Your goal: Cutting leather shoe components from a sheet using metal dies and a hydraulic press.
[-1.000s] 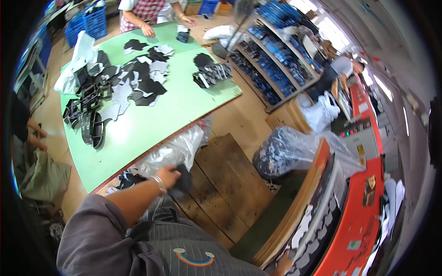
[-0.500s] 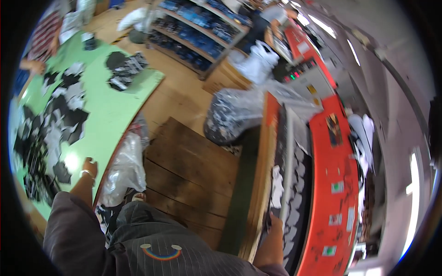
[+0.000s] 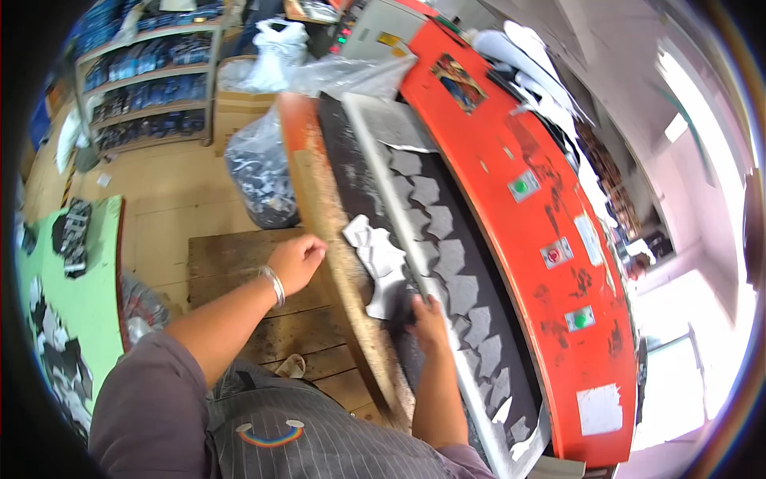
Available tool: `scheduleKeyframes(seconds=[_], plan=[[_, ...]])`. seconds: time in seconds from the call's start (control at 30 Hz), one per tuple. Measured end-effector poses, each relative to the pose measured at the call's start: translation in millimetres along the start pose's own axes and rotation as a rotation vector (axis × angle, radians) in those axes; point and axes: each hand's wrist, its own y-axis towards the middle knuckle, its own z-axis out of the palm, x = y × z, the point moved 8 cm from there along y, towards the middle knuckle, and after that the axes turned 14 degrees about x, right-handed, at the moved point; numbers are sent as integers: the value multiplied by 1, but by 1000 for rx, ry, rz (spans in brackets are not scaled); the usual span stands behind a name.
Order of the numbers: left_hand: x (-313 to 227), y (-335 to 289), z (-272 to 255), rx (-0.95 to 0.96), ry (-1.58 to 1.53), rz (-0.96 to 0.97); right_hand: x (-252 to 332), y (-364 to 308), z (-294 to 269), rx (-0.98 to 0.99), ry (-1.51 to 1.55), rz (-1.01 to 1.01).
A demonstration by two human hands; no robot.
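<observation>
Your left hand (image 3: 299, 262) curls closed, nothing visible inside. Your right hand (image 3: 432, 327) meets 1 dark piece (image 3: 402, 310); can't tell if pinching. White cutout (image 3: 381, 261) just ahead, probably for reach; pale bar (image 3: 412, 254) alongside.

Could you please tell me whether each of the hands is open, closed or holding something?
Left hand: loosely closed, nothing visible in it.
Right hand: partly curled beside a dark, blurred patch; whether it holds anything cannot be told.
</observation>
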Motion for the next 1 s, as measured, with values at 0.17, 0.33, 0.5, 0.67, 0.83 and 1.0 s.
scheduleKeyframes(seconds=[0.17, 0.33, 0.5, 0.67, 0.83, 1.0], plan=[[-34, 131, 85, 343, 296, -36, -19, 62, -10, 28, 108, -150], [-42, 153, 162, 750, 755, 6, 40, 117, 34, 198, 557, -131], [-11, 209, 148, 834, 1113, -10, 73, 140, -3, 141, 139, -340], [25, 326, 51, 687, 1219, -303, 96, 96, -153, -593, -499, -401], [-40, 452, 86, 423, 751, 237, 11, 33, -278, -966, -665, 459], [-32, 531, 231, 665, -50, -275, -8, 64, -288, -922, -536, 641]])
